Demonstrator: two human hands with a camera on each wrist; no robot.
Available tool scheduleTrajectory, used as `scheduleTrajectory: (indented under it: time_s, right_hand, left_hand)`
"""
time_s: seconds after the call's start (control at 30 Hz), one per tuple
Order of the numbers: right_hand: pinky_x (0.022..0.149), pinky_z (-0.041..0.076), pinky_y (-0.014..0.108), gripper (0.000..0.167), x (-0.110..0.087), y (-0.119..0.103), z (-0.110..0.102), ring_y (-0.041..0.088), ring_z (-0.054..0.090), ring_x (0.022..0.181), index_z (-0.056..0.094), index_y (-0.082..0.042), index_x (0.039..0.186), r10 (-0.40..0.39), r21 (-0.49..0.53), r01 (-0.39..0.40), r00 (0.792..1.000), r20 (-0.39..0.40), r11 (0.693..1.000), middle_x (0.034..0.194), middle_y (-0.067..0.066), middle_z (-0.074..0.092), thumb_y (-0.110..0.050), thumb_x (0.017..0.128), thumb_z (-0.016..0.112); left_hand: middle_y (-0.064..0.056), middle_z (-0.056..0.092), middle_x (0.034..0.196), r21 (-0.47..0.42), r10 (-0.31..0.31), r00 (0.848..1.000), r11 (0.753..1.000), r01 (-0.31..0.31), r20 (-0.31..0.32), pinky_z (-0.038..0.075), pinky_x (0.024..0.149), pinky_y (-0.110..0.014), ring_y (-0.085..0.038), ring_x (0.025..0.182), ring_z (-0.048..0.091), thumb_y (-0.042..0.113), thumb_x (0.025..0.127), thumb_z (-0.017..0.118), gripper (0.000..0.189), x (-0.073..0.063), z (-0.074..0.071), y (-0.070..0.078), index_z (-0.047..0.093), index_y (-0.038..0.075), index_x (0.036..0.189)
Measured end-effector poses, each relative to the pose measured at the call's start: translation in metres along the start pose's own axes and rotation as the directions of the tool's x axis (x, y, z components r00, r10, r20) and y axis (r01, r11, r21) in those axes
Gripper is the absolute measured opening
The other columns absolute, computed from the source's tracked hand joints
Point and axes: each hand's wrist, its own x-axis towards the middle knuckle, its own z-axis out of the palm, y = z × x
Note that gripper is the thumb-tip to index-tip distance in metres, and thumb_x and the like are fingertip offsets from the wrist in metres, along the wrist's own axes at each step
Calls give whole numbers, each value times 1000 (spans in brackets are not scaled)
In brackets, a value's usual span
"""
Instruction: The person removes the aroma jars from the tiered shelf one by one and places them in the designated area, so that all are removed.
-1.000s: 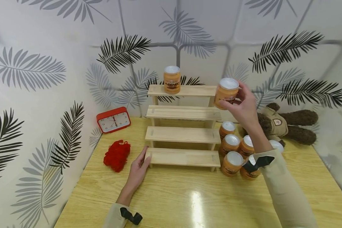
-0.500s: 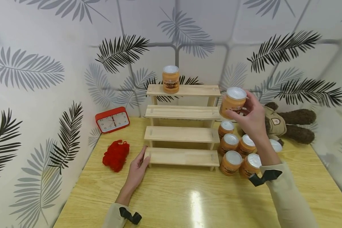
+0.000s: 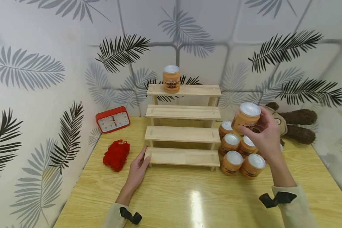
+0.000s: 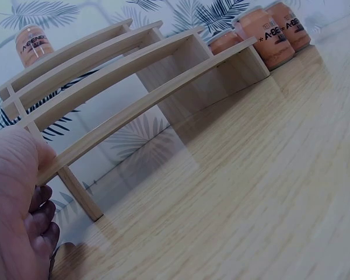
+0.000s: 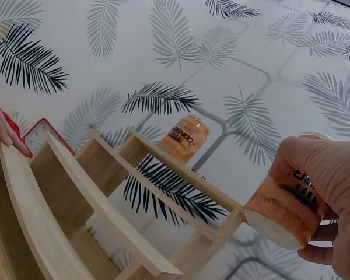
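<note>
In the head view my right hand [image 3: 268,136] grips an orange jar [image 3: 246,119] with a pale ridged lid, thumb on the front and fingers behind. It is held up beyond the right end of a four-step wooden display shelf [image 3: 182,134]. The right wrist view shows its pale base [image 5: 274,228] tipped toward the camera. My left hand [image 3: 137,169] holds the left end of the lowest step; in the left wrist view, the thumb meets the plank and the fingers curl below [image 4: 42,224]. A similar jar [image 3: 171,80] stands upright on the top step, left of its middle.
Several more orange jars [image 3: 231,163] stand grouped on the table [image 3: 171,196] right of the shelf. Behind them lies a brown teddy bear [image 3: 299,118], partly hidden by my right hand. A red clock [image 3: 113,119] and a bundle of red yarn [image 3: 116,155] sit at the left.
My right hand has moved the jar down and to the right, from beside the top step to over the grouped jars. The left hand stays on the shelf.
</note>
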Motion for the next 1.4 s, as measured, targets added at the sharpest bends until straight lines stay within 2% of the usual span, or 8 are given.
scheduleTrajectory:
  time_s: [0.3, 0.57, 0.77, 0.97, 1.07, 1.27, 1.4]
  right_hand:
    - [82, 52, 11, 78, -27, 17, -16, 2, 65, 99, 57, -6, 146, 23, -24, -24, 999, -35, 999, 112, -17, 66, 11, 76, 87]
    - [85, 50, 9, 83, -52, 29, -36, 1, 64, 103, 52, -7, 150, 81, -45, -84, 995, -64, 995, 116, -17, 65, 14, 77, 84]
    - [85, 49, 7, 82, -69, 39, -50, 1, 62, 103, 52, -6, 149, 127, -58, -134, 986, -105, 989, 116, -16, 64, 16, 77, 83]
    - [83, 51, 7, 81, -78, 48, -59, 2, 63, 101, 54, -3, 147, 147, -39, -155, 976, -160, 987, 113, -14, 66, 22, 74, 81]
    - [82, 51, 7, 81, -84, 55, -63, 2, 64, 101, 55, -3, 145, 157, -32, -167, 968, -195, 986, 113, -14, 66, 24, 73, 80]
    - [80, 51, 6, 81, -99, 67, -72, 1, 64, 99, 58, -7, 141, 238, -3, -248, 933, -271, 969, 112, -14, 68, 26, 71, 79]
    - [78, 50, 6, 82, -111, 79, -75, 1, 63, 100, 58, -7, 141, 249, -11, -264, 923, -295, 965, 112, -15, 66, 27, 69, 79]
  left_hand:
    - [-12, 30, 169, 0, -4, 1000, 1000, 4, 3, 36, 108, -8, -23, 154, 32, 22, 110, 56, 62, 1, 0, -1, 31, 5, 164]
    - [-14, 30, 169, -9, 7, 1000, 1000, -7, -2, 35, 109, -8, -24, 154, 31, 21, 110, 56, 62, 0, 2, -1, 31, 4, 164]
    - [-11, 32, 169, -16, 0, 1000, 1000, 0, -8, 36, 108, -8, -23, 153, 33, 20, 110, 57, 61, -1, 2, -1, 32, 5, 164]
    - [-14, 30, 169, -20, 5, 1000, 1000, -5, -5, 35, 109, -8, -24, 154, 32, 21, 110, 56, 61, 0, 1, -1, 31, 5, 164]
    - [-14, 30, 169, -16, 7, 1000, 1000, -7, -6, 35, 109, -8, -25, 154, 31, 21, 110, 56, 61, 1, 0, -2, 31, 5, 164]
    - [-11, 32, 169, -2, 4, 1000, 1000, -4, -10, 35, 108, -8, -25, 154, 33, 22, 110, 57, 61, -1, 0, -3, 33, 6, 164]
    - [-11, 32, 169, 0, 8, 1000, 1000, -8, -3, 35, 109, -9, -25, 154, 32, 23, 110, 56, 61, -1, 0, -3, 32, 6, 164]
